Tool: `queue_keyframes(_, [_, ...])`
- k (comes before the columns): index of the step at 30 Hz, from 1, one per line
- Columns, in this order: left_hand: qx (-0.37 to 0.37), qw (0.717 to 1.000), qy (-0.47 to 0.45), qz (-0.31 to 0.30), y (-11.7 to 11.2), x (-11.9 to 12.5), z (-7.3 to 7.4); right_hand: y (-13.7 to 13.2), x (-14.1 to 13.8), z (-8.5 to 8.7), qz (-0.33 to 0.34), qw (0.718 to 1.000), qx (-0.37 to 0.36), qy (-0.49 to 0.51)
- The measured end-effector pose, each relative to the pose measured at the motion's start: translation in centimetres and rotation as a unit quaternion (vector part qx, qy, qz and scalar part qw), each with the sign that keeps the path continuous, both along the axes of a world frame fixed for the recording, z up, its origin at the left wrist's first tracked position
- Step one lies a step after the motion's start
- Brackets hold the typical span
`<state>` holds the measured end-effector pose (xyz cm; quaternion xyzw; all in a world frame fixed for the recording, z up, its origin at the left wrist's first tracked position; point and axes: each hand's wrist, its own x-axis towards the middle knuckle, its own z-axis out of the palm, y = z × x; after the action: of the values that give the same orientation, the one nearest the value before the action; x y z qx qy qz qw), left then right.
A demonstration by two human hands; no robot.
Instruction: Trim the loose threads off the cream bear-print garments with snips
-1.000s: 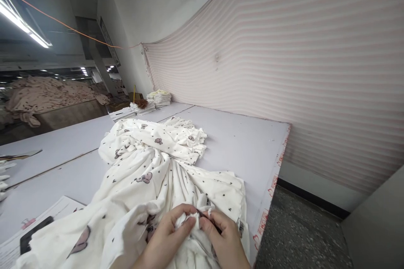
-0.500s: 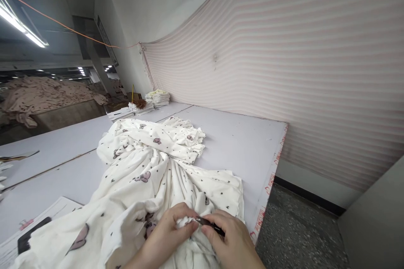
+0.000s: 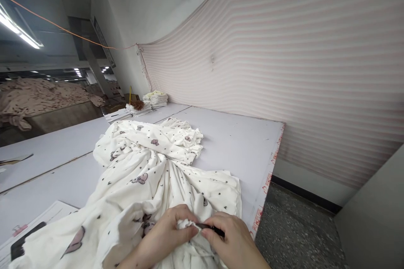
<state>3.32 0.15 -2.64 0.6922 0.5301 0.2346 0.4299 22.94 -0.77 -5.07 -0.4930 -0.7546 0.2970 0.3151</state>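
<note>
A heap of white fabric (image 3: 121, 201), printed with small dark marks and pinkish figures, lies bunched on the table (image 3: 233, 147). My left hand (image 3: 167, 233) is closed, pinching a gathered edge of this fabric between thumb and fingers. Close beside it, my right hand (image 3: 232, 237) is closed around small black thread snips (image 3: 210, 228). The tip of the snips meets the pinched fabric at my left fingertips. Most of the snips' handle is hidden inside my right hand.
Stacked folded cloths (image 3: 156, 98) stand at the table's far end. Papers with a pink clip (image 3: 19, 230) and a black object (image 3: 23, 241) lie at the lower left. A striped cloth (image 3: 268, 63) hangs along the wall. The table's right edge borders a speckled floor (image 3: 293, 222).
The whole view has shifted slightly to the left. Both hands keep nearly the same place on the fabric, and the snips are tilted a little flatter.
</note>
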Motion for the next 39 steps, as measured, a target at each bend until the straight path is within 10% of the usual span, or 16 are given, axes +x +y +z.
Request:
queue_keyframes(21, [-0.015,1.0,0.019,0.004,-0.1,0.0,1.0,0.2,0.0,-0.7,0.008,0.995,-0.038,0.087])
queue_keyframes(26, [0.015,0.976,0.174,0.133,-0.3,-7.1,4.4,1.7,3.1,-3.5,-0.1,0.988,-0.033,0.116])
queue_keyframes(29, [0.086,0.904,0.356,0.22,0.1,-11.9,4.6,3.4,5.3,-5.9,-0.198,0.977,-0.03,0.072])
queue_keyframes(35, [0.269,0.805,0.518,-0.104,-1.5,-10.0,0.4,5.0,6.2,-9.2,-0.212,0.974,-0.059,0.059])
queue_keyframes(39, [0.223,0.849,0.431,-0.211,-2.7,-5.8,0.4,5.6,6.5,-10.5,-0.227,0.969,-0.076,0.061])
